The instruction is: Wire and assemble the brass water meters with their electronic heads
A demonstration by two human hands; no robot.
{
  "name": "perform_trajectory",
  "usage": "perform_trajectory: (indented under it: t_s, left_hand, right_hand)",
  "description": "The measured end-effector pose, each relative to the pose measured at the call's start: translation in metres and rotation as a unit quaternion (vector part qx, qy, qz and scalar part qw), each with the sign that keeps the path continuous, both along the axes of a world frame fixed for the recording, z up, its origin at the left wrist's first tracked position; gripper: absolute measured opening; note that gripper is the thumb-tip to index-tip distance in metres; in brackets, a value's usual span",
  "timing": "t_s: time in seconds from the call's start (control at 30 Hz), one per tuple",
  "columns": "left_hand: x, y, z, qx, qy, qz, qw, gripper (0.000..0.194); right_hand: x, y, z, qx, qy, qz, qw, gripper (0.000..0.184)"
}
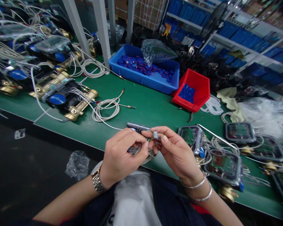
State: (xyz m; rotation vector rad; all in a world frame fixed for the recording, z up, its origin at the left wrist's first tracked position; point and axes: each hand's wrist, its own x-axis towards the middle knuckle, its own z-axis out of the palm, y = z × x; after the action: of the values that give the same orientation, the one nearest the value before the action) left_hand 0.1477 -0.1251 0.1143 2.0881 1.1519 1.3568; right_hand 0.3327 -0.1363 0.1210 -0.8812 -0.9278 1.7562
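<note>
My right hand (178, 152) is closed on a small pale blue connector (155, 135), held between thumb and fingers. Thin wires run out of the connector toward my left hand (124, 153), whose thumb and forefinger are pinched together at a thin wire (148, 140). Behind and under my fingers lies a device with a grey edge (138, 126), mostly covered by the hands. A coil of grey cable (148, 158) shows below them. To the right of my right hand stands a clear-lidded meter box (190, 136) with a blue round part.
At the back stand a blue bin (143, 80) of blue discs and a red bin (198, 84) of small blue pieces. Brass meters (81, 106) with coiled cables (106, 110) crowd the left. More boxed meters (223, 166) sit right, near the green table's (153, 103) front edge.
</note>
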Motion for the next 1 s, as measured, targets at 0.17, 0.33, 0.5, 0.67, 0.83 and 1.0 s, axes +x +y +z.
perform_trajectory:
  t_s: [0.17,0.33,0.5,0.67,0.83,1.0]
  left_hand:
    - [-0.0017,-0.0009,0.0005,-0.001,-0.002,0.009,1.0,0.011]
    - [-0.002,0.0002,0.0002,-0.001,-0.001,0.005,1.0,0.011]
    - [-0.0014,0.0,0.0018,0.001,-0.009,0.005,1.0,0.012]
    - [-0.0005,0.0,0.0025,0.009,-0.007,0.0,1.0,0.012]
    - [-0.0011,-0.0013,0.0009,0.005,-0.006,0.004,1.0,0.012]
    - [-0.0012,-0.001,0.0012,0.007,-0.006,0.008,1.0,0.012]
  right_hand:
    - [-0.0007,-0.0001,0.0008,0.01,-0.012,-0.002,1.0,0.021]
    - [-0.0023,0.0003,0.0015,0.003,-0.01,-0.001,1.0,0.021]
    - [-0.002,-0.0005,0.0007,-0.008,-0.012,-0.005,1.0,0.022]
    - [-0.0017,-0.0017,-0.0007,-0.009,-0.014,0.0,1.0,0.022]
    - [-0.001,-0.0016,-0.0012,-0.009,-0.021,-0.002,1.0,0.023]
    - [-0.0005,-0.0021,-0.0015,-0.016,-0.017,-0.004,1.0,0.023]
